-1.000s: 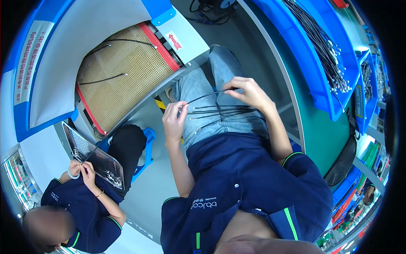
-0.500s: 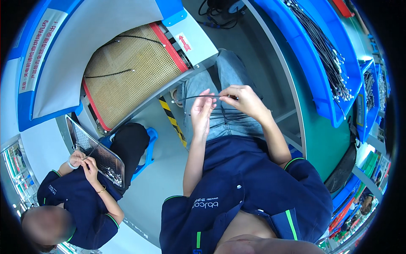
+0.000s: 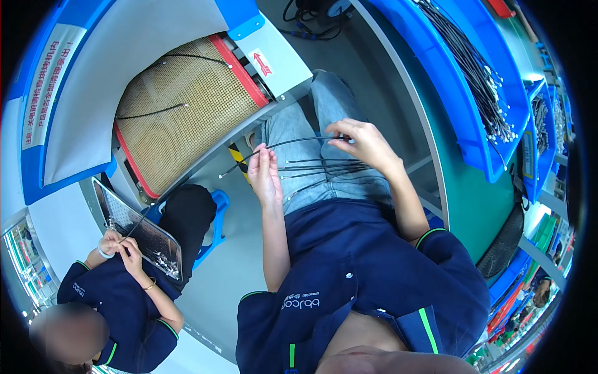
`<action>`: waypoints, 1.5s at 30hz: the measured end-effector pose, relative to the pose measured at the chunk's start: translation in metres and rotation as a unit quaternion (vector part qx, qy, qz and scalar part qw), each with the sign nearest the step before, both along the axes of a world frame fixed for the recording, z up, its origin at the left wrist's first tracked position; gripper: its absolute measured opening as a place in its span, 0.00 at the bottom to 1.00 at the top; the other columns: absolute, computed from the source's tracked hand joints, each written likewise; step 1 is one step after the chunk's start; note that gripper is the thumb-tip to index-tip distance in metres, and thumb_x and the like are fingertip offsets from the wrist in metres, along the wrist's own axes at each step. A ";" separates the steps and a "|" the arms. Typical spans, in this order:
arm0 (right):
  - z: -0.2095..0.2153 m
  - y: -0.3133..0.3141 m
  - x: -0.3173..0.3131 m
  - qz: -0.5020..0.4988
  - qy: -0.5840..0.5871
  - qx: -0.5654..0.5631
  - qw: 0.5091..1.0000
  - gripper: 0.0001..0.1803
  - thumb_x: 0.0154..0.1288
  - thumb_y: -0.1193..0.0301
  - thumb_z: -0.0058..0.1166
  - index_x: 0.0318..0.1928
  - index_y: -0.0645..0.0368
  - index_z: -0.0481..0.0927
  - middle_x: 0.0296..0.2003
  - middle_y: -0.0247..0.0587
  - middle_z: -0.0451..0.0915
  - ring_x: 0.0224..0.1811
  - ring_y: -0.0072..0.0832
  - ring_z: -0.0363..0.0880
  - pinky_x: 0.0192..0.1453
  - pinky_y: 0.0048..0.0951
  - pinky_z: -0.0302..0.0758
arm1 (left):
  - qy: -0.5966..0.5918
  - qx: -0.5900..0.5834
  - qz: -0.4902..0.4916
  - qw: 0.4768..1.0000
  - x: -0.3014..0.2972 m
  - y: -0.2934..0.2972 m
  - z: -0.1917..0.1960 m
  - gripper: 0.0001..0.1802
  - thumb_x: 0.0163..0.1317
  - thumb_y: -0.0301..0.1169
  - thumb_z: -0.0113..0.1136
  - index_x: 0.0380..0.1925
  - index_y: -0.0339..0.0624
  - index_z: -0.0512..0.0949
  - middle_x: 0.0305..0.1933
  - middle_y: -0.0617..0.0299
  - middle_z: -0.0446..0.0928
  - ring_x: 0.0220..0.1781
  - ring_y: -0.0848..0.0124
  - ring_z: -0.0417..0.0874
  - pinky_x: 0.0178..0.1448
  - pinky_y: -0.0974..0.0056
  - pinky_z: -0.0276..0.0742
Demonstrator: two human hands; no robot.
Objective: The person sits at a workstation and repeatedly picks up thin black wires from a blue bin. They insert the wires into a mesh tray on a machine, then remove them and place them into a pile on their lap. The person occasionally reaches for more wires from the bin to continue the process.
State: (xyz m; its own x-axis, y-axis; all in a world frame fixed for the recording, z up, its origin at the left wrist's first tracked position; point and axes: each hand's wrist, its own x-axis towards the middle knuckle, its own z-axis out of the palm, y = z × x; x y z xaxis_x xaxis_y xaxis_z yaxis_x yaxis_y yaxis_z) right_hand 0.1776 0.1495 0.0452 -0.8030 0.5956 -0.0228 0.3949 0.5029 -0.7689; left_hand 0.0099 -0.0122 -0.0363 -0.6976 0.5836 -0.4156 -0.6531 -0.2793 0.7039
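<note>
A thin black cable [image 3: 299, 141] is stretched between my two hands above my lap. My left hand [image 3: 265, 173] pinches it, and its end with a small pale connector sticks out to the left over the floor. Fingers bent, my right hand [image 3: 360, 142] grips the same cable near its other end, which is hidden by the fingers. Below the hands, several more black cables [image 3: 324, 166] lie across my jeans.
A mesh conveyor belt [image 3: 187, 87] with red edges carries black cables at the left. On the green bench [image 3: 451, 168] at the right, a blue bin [image 3: 464, 140] holds many cables. Beside me a seated co-worker [image 3: 124, 293] handles a cable over a metal tray [image 3: 171, 235].
My left hand has slid left and slightly down along the cable, away from my right hand. More cable now spans the gap. The view has shifted slightly.
</note>
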 end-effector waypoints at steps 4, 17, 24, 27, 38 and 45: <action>-0.002 -0.007 -0.009 0.006 0.010 0.072 0.997 0.08 0.55 0.73 0.61 0.37 0.58 0.81 0.32 0.38 0.80 0.32 0.33 0.81 0.36 0.29 0.78 | -0.002 -0.007 0.004 1.000 0.003 0.002 0.004 0.11 0.65 0.26 0.56 0.46 0.33 0.76 0.38 0.61 0.78 0.39 0.77 0.79 0.46 0.74 0.78; -0.009 0.005 0.008 -0.036 0.079 0.058 0.995 0.06 0.57 0.73 0.61 0.36 0.59 0.83 0.30 0.39 0.81 0.31 0.33 0.81 0.35 0.29 0.77 | 0.014 0.015 0.026 0.999 -0.010 -0.010 0.000 0.11 0.67 0.26 0.54 0.47 0.32 0.74 0.38 0.58 0.77 0.39 0.76 0.78 0.45 0.73 0.77; -0.008 0.004 0.009 -0.038 0.092 0.048 0.994 0.05 0.56 0.73 0.61 0.33 0.60 0.81 0.28 0.39 0.81 0.30 0.31 0.80 0.33 0.28 0.75 | 0.030 0.009 0.027 0.999 -0.013 -0.012 0.000 0.11 0.67 0.26 0.54 0.46 0.31 0.74 0.37 0.58 0.77 0.39 0.75 0.78 0.44 0.73 0.77; -0.007 0.005 0.010 -0.037 0.091 0.037 0.994 0.05 0.56 0.73 0.62 0.33 0.60 0.81 0.27 0.39 0.80 0.28 0.30 0.79 0.32 0.28 0.74 | 0.035 0.011 0.023 0.999 -0.012 -0.012 0.001 0.12 0.66 0.27 0.54 0.46 0.31 0.74 0.37 0.59 0.77 0.39 0.76 0.78 0.43 0.74 0.77; -0.008 0.010 0.016 0.033 0.062 0.002 0.998 0.05 0.57 0.72 0.58 0.31 0.61 0.78 0.27 0.41 0.77 0.33 0.35 0.78 0.38 0.33 0.75 | 0.027 0.004 0.022 0.999 -0.012 -0.014 -0.001 0.11 0.66 0.25 0.54 0.46 0.31 0.75 0.37 0.58 0.77 0.38 0.76 0.78 0.44 0.74 0.77; -0.014 0.011 0.020 0.032 0.064 0.030 0.997 0.06 0.56 0.72 0.60 0.34 0.60 0.80 0.28 0.40 0.78 0.33 0.35 0.78 0.38 0.33 0.75 | 0.029 0.005 0.019 0.999 -0.012 -0.012 0.000 0.11 0.66 0.25 0.54 0.45 0.31 0.75 0.36 0.59 0.77 0.38 0.76 0.79 0.43 0.74 0.77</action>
State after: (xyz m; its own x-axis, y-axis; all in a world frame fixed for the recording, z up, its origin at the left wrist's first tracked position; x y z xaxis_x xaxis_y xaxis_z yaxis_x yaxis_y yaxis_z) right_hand 0.1975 0.1604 0.0313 -0.8334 0.5401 0.1173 0.2607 0.5713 -0.7782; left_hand -0.0025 -0.0246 -0.0365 -0.7426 0.5602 -0.3671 -0.5993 -0.3112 0.7376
